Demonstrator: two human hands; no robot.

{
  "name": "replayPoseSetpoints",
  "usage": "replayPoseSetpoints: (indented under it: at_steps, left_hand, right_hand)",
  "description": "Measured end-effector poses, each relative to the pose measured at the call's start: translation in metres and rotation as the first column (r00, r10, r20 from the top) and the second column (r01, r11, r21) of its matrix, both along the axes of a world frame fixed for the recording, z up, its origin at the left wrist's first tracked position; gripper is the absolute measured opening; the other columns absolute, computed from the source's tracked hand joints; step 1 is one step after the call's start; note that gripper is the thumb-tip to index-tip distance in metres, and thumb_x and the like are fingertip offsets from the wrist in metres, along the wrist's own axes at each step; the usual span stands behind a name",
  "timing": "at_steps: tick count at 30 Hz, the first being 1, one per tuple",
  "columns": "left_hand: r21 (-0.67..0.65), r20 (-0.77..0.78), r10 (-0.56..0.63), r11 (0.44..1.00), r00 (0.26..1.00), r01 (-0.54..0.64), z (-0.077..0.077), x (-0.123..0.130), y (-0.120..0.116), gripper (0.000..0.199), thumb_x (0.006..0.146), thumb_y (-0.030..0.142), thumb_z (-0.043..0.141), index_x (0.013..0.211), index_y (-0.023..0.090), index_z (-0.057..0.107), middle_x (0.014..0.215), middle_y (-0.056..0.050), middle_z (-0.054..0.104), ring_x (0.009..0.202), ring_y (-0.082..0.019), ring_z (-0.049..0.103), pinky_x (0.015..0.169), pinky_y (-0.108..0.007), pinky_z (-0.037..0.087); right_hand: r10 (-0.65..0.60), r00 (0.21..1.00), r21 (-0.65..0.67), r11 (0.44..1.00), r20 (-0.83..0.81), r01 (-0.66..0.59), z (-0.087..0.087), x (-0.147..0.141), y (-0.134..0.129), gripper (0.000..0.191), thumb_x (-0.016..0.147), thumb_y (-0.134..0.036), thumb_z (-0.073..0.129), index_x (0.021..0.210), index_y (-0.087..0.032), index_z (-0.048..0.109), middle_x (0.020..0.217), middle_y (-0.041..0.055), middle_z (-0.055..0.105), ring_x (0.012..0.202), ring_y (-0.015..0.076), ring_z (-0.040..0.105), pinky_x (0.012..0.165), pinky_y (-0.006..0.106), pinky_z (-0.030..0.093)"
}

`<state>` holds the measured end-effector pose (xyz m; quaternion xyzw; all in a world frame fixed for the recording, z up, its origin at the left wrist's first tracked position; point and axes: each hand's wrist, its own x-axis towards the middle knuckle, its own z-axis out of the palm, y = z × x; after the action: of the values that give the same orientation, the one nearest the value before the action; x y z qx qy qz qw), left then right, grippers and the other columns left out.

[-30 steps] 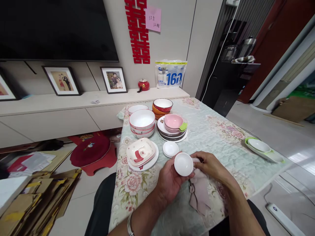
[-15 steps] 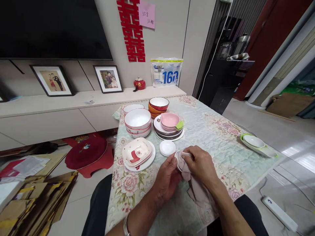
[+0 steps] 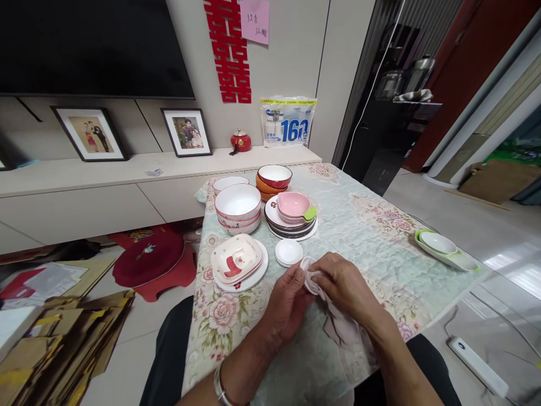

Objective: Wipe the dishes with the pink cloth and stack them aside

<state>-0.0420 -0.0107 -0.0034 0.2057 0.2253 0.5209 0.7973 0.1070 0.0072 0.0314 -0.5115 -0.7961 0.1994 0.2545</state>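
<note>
Over the near side of the table, my left hand (image 3: pixel 288 307) is closed on the edge of a small white dish (image 3: pixel 307 263). My right hand (image 3: pixel 344 285) grips a pale pinkish cloth (image 3: pixel 344 332) and presses it against the dish; the cloth's loose end hangs down over the tablecloth. Part of the dish is hidden by fingers and cloth. Just beyond my hands sits a small stack of white dishes (image 3: pixel 289 251). To their left, bear-patterned dishes (image 3: pixel 236 256) lie on a white plate (image 3: pixel 258 276).
Farther back stand white bowls (image 3: pixel 238 202), red and orange bowls (image 3: pixel 274 177), and a pink bowl (image 3: pixel 293 205) on stacked plates (image 3: pixel 291 229). Green-edged dishes (image 3: pixel 439 243) rest near the table's right edge. A red stool (image 3: pixel 150 262) and flattened cardboard (image 3: pixel 76 338) are on the floor at left.
My right hand and the cloth have shifted slightly on the small dish, showing a bit more of its rim. My left hand keeps its hold. The view has tilted slightly.
</note>
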Motion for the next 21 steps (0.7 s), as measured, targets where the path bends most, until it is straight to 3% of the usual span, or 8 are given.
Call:
replayPoseSetpoints:
  at_steps: [3,6,8,10,13,15,18,21]
  left_hand:
    - [0.019,0.020,-0.018,1.000,1.000,0.018,0.000,0.001,-0.001,0.033,0.085,0.032,0.069,0.113,0.014,0.067,0.111,-0.010,0.070,0.098,-0.020,0.065,0.087,-0.030,0.049]
    - [0.047,0.036,-0.045,0.998,0.998,0.043,0.000,0.000,-0.001,0.034,0.088,0.033,0.066,0.115,0.014,0.066,0.107,-0.011,0.071,0.096,-0.021,0.066,0.082,-0.029,0.050]
    - [0.054,0.039,-0.039,0.998,0.998,0.037,0.000,-0.001,0.000,0.035,0.087,0.034,0.067,0.116,0.013,0.065,0.105,-0.011,0.071,0.093,-0.021,0.066,0.081,-0.030,0.050]
    - [0.049,0.040,-0.028,0.998,0.999,0.026,0.000,-0.002,0.001,0.035,0.085,0.033,0.070,0.113,0.013,0.066,0.102,-0.011,0.071,0.090,-0.020,0.066,0.080,-0.031,0.050]
    - [0.022,0.044,-0.010,1.000,0.999,0.009,-0.001,-0.002,0.001,0.034,0.081,0.032,0.074,0.108,0.013,0.067,0.096,-0.008,0.071,0.082,-0.018,0.065,0.078,-0.032,0.050]
    - [0.006,0.042,-0.010,1.000,0.999,0.010,-0.002,-0.001,0.001,0.036,0.080,0.032,0.075,0.109,0.014,0.066,0.096,-0.008,0.071,0.081,-0.018,0.065,0.078,-0.032,0.050]
    - [0.009,0.040,-0.035,0.999,0.999,0.035,-0.001,0.001,0.000,0.040,0.082,0.032,0.073,0.116,0.014,0.065,0.105,-0.010,0.070,0.090,-0.020,0.065,0.081,-0.032,0.049]
    - [0.040,0.049,-0.041,0.998,0.998,0.039,-0.001,0.001,0.001,0.040,0.083,0.032,0.072,0.118,0.015,0.064,0.108,-0.011,0.070,0.096,-0.021,0.065,0.084,-0.032,0.049]
  right_hand:
    - [-0.240,0.971,0.106,0.965,-0.013,0.240,-0.007,-0.012,-0.003,0.015,0.087,-0.020,0.053,0.095,-0.020,0.066,0.090,0.0068,0.069,0.086,0.0225,0.064,0.078,0.032,0.046]
    - [-0.341,0.922,0.068,0.931,-0.185,0.358,-0.011,-0.024,-0.004,0.019,0.084,-0.024,0.058,0.102,-0.020,0.063,0.088,0.0050,0.071,0.079,0.0208,0.065,0.074,0.030,0.047]
    - [-0.300,0.911,-0.038,0.953,-0.282,0.302,-0.010,-0.024,-0.003,0.021,0.082,-0.027,0.061,0.102,-0.021,0.064,0.079,0.0016,0.070,0.068,0.0181,0.063,0.065,0.027,0.046]
    - [-0.185,0.929,-0.108,0.981,-0.321,0.159,-0.006,-0.018,-0.002,0.018,0.083,-0.027,0.060,0.099,-0.021,0.067,0.072,-0.0009,0.068,0.062,0.0161,0.061,0.059,0.025,0.045]
    - [0.033,0.967,-0.091,0.994,-0.252,-0.058,0.002,-0.005,-0.001,0.016,0.087,-0.022,0.055,0.094,-0.022,0.070,0.082,0.0006,0.069,0.075,0.0166,0.063,0.069,0.026,0.046]
    - [0.061,0.988,-0.046,0.997,-0.144,-0.068,0.004,0.000,-0.001,0.017,0.088,-0.019,0.054,0.089,-0.022,0.070,0.089,0.0027,0.069,0.085,0.0184,0.063,0.075,0.028,0.046]
    - [-0.143,0.989,0.069,0.987,-0.026,0.145,0.000,-0.005,-0.003,0.013,0.086,-0.018,0.055,0.089,-0.021,0.068,0.087,0.0050,0.067,0.083,0.0212,0.063,0.073,0.031,0.045]
    - [-0.318,0.943,0.156,0.931,-0.100,0.331,-0.008,-0.020,-0.005,0.012,0.084,-0.020,0.058,0.092,-0.019,0.066,0.086,0.0061,0.069,0.080,0.0223,0.064,0.073,0.032,0.045]
